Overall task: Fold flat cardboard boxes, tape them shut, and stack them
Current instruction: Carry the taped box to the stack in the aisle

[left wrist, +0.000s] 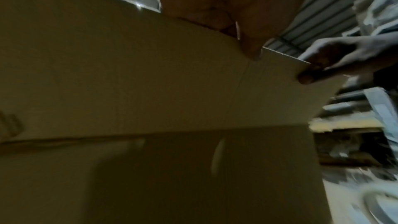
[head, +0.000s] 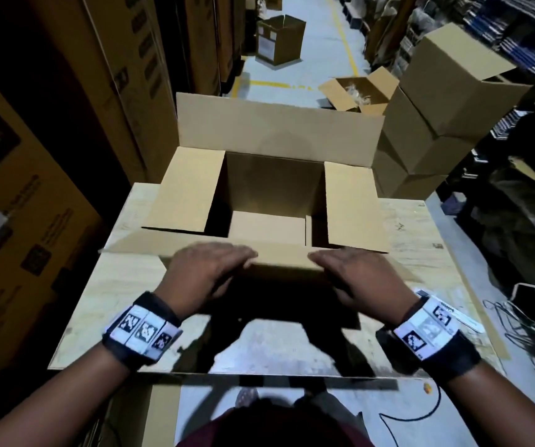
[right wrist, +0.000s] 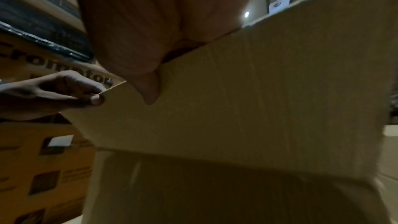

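An open cardboard box (head: 272,182) stands on the wooden table (head: 124,285), its far flap upright and its two side flaps spread outward. The near flap (head: 282,258) is tilted up toward me. My left hand (head: 214,266) grips that flap's edge left of centre, fingers over the top. My right hand (head: 353,272) grips it right of centre in the same way. The left wrist view shows my thumb (left wrist: 252,47) against the flap (left wrist: 150,74) and the right hand (left wrist: 336,60) pinching its edge. The right wrist view shows my thumb (right wrist: 150,89) on the flap (right wrist: 258,91).
A stack of closed boxes (head: 437,117) stands beyond the table on the right. Open boxes (head: 356,91) (head: 280,40) sit on the aisle floor. Tall printed cartons (head: 33,188) line the left side. Cables (head: 524,321) lie on the floor at right.
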